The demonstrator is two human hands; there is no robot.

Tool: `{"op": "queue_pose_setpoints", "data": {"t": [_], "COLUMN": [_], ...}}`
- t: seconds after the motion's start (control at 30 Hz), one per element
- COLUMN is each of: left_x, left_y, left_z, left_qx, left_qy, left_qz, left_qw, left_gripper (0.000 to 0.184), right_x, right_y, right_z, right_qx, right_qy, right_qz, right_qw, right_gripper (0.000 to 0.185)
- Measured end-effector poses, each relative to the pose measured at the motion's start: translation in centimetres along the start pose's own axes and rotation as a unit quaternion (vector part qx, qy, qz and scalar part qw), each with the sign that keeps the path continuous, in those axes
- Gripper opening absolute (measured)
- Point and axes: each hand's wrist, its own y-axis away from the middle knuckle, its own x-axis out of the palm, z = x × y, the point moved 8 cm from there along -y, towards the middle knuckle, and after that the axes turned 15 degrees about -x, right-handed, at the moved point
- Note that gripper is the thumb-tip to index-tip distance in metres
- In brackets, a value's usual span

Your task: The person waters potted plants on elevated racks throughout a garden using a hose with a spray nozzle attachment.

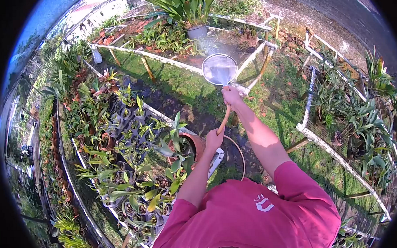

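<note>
My right hand [231, 96] is closed around the outlet end of a tan garden hose [225, 118], held out in front of me. Lower down, my left hand [214, 140] grips the same hose, which then loops down toward my shirt. Just beyond my right hand shows a round, pale, light-rimmed disc [220, 70]; whether it is fixed to the hose cannot be made out. A whitish water spray [209, 45] spreads past it toward a large leafy plant [183, 8] in a grey pot [197, 32]. Near my left forearm stands a terracotta pot [195, 146].
Benches with pale rails hold many potted plants [115, 127] on the left and more plants [351, 114] on the right. A white rail [170, 61] crosses ahead on wooden posts. Mossy grass [280, 99] and a dark wet path [176, 100] lie between.
</note>
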Motion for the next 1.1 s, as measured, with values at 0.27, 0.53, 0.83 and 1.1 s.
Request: {"op": "queue_pose_setpoints", "data": {"t": [0.27,0.53,0.83,1.1], "left_x": [-0.4,1.2,5.7,6.0], "left_y": [-0.1,0.8,1.4,0.6], "left_z": [1.3,-1.7,-3.0,-5.4], "left_qx": [0.010,0.137,0.178,0.306], "left_qy": [0.053,0.074,0.012,0.058], "left_qz": [0.046,0.065,0.088,-0.023], "left_qw": [0.998,0.986,0.980,0.950], "left_gripper": [0.037,0.021,0.027,0.027], "right_x": [0.6,-2.5,-6.2,-9.8], "right_y": [0.2,1.2,2.9,2.6], "right_z": [1.3,1.5,1.9,1.9], "right_qx": [-0.032,-0.029,-0.033,-0.020], "right_qy": [0.024,0.025,0.036,0.039], "right_qz": [-0.013,-0.046,-0.061,-0.148], "right_qw": [0.999,0.998,0.997,0.988], "right_gripper": [0.016,0.011,0.006,0.020]}}
